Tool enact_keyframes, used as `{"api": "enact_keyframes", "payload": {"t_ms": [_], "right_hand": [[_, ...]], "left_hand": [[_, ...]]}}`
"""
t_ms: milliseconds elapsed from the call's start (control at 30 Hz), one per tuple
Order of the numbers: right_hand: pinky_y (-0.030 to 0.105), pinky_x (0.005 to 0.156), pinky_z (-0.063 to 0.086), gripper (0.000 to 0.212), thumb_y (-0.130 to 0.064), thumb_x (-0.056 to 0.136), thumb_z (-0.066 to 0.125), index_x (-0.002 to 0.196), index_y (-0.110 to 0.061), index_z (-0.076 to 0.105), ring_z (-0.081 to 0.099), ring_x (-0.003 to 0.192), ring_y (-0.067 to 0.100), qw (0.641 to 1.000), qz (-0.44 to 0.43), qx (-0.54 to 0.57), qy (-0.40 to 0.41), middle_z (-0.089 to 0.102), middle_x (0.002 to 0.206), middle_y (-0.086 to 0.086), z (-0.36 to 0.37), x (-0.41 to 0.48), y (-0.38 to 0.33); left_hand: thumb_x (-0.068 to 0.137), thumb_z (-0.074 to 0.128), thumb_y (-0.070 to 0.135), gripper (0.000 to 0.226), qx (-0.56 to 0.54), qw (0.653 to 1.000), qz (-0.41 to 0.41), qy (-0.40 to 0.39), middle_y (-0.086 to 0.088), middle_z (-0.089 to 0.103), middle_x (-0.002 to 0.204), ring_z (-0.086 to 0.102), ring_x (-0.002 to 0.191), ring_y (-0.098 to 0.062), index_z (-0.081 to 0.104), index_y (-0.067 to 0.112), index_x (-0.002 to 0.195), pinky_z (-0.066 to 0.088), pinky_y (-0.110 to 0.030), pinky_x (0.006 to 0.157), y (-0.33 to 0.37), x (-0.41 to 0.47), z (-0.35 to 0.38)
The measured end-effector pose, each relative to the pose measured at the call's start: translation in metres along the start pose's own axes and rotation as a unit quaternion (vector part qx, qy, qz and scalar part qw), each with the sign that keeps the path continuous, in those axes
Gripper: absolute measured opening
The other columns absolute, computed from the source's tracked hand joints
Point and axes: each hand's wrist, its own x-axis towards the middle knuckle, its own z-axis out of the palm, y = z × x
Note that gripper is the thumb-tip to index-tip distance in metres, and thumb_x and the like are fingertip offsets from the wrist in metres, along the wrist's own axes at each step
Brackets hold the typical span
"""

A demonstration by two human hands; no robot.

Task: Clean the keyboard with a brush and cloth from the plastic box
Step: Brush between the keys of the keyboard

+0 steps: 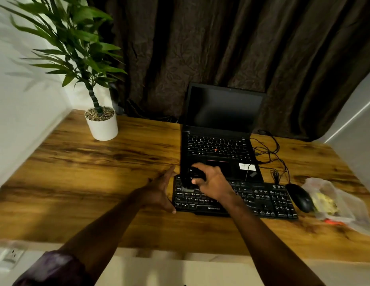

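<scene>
Nearest me, my left sleeve (56,267) is pushed up at the bottom edge, and both my bare forearms reach out over the near edge of the wooden table (87,182). My left hand (159,190) stands on its edge at the left end of the keyboard (262,199), fingers straight and stretched forward, thumb down by the near left corner. It holds nothing, and I cannot tell whether it actually touches the keyboard or is just beside it. My right hand (213,182) is curled round a black brush (195,174), gripping it from above, with the brush's lower end down on the keys at the keyboard's far left corner. The keyboard lies flat across the table in front of me, black with white legends. Just beside its right end sits a black mouse (299,197). Right of the mouse, touching or nearly touching it, lies the clear plastic box (345,215), blurred and crumpled-looking. Inside it I make out something yellow (324,203), too blurred to name, and a small orange bit (332,221) shows at its near edge. Behind the keyboard an open laptop (221,153) stands with a dark screen, its front edge meeting the keyboard's far edge. Black cables (268,153) tangle on the table to its right. Farther left, near the table's back corner, a white pot (102,129) is filled with pebbles (99,114) and holds a green plant (76,48). A dark brown curtain (242,48) hangs behind it all.
</scene>
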Motion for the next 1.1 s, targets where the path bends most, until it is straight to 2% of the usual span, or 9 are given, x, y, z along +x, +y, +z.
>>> {"api": "enact_keyframes", "payload": {"t_ms": [100,167,267,433,633,767,933,1000,1100], "right_hand": [[0.034,0.093,0.054,0.052,-0.021,0.093,0.069,0.141,-0.031,0.051,0.059,0.096,0.017,0.999,-0.001,-0.032,0.008,0.059,0.117,0.007,-0.012,-0.006,0.007],[0.027,0.090,0.048,0.051,-0.020,0.094,0.068,0.141,-0.031,0.052,0.054,0.098,0.013,1.000,0.000,-0.027,0.012,0.055,0.109,0.001,-0.011,-0.007,0.008],[0.037,0.101,0.049,0.049,-0.026,0.091,0.069,0.133,-0.044,0.051,0.050,0.114,0.017,1.000,0.002,0.003,0.009,0.053,0.116,0.003,0.002,-0.002,0.004],[0.041,0.102,0.051,0.051,-0.030,0.090,0.070,0.132,-0.051,0.049,0.054,0.111,0.020,1.000,0.004,0.026,0.006,0.054,0.124,0.008,0.008,0.002,0.006],[0.041,0.092,0.058,0.051,-0.022,0.090,0.072,0.134,-0.040,0.053,0.064,0.101,0.019,0.999,0.028,0.011,0.022,0.062,0.118,0.002,-0.023,-0.012,0.042],[0.044,0.093,0.058,0.055,-0.032,0.087,0.072,0.131,-0.051,0.047,0.062,0.106,0.019,0.999,0.023,0.016,0.025,0.061,0.122,0.005,-0.014,-0.009,0.046],[0.022,0.087,0.047,0.048,-0.021,0.094,0.067,0.138,-0.033,0.054,0.051,0.098,0.008,0.999,-0.026,0.024,-0.005,0.061,0.115,0.003,0.001,-0.002,0.017],[0.033,0.093,0.052,0.048,-0.024,0.093,0.067,0.136,-0.039,0.052,0.054,0.105,0.016,0.999,-0.029,0.027,-0.006,0.062,0.118,0.006,0.004,0.000,0.013],[0.040,0.083,0.062,0.049,-0.018,0.090,0.071,0.130,-0.042,0.054,0.066,0.099,0.018,0.999,-0.022,0.039,-0.012,0.065,0.117,0.006,-0.006,0.000,0.027]], "left_hand": [[0.040,0.097,0.046,0.160,-0.006,1.000,0.000,-0.003,0.008,0.012,0.164,0.011,0.150,-0.019,-0.018,0.041,0.152,0.023,-0.046,0.121,-0.001,0.001,0.000],[0.034,0.095,0.054,0.162,0.002,1.000,-0.004,-0.004,0.007,0.008,0.165,0.008,0.151,-0.020,-0.018,0.047,0.150,0.024,-0.048,0.121,-0.003,0.002,0.000],[0.032,0.093,0.059,0.158,0.031,0.999,-0.009,-0.014,0.006,0.001,0.166,0.002,0.152,-0.022,-0.015,0.055,0.147,0.020,-0.054,0.120,-0.002,0.008,0.000],[0.045,0.090,0.061,0.147,0.131,0.991,-0.006,-0.001,0.007,0.002,0.165,-0.003,0.151,-0.028,-0.004,0.040,0.155,-0.001,-0.065,0.116,0.017,0.008,0.003],[0.049,0.093,0.054,0.140,0.162,0.986,-0.043,0.001,0.003,0.006,0.165,0.003,0.151,-0.029,0.006,0.030,0.157,0.000,-0.063,0.115,0.028,0.009,0.002],[0.049,0.092,0.055,0.140,0.181,0.982,-0.051,0.001,0.001,0.008,0.165,0.003,0.151,-0.032,0.006,0.030,0.157,0.001,-0.064,0.115,0.032,0.011,0.003],[0.048,0.091,0.059,0.140,0.191,0.980,-0.049,0.001,0.002,0.010,0.164,0.004,0.149,-0.031,0.006,0.032,0.157,0.003,-0.065,0.114,0.027,0.014,0.003],[0.048,0.091,0.058,0.140,0.190,0.981,-0.043,-0.001,0.003,0.012,0.163,0.005,0.149,-0.031,0.006,0.033,0.157,0.003,-0.066,0.114,0.027,0.013,0.003],[0.049,0.092,0.056,0.140,0.189,0.981,-0.052,-0.007,0.002,0.011,0.163,0.004,0.149,-0.033,0.006,0.032,0.157,0.003,-0.068,0.113,0.031,0.012,0.001]]}}
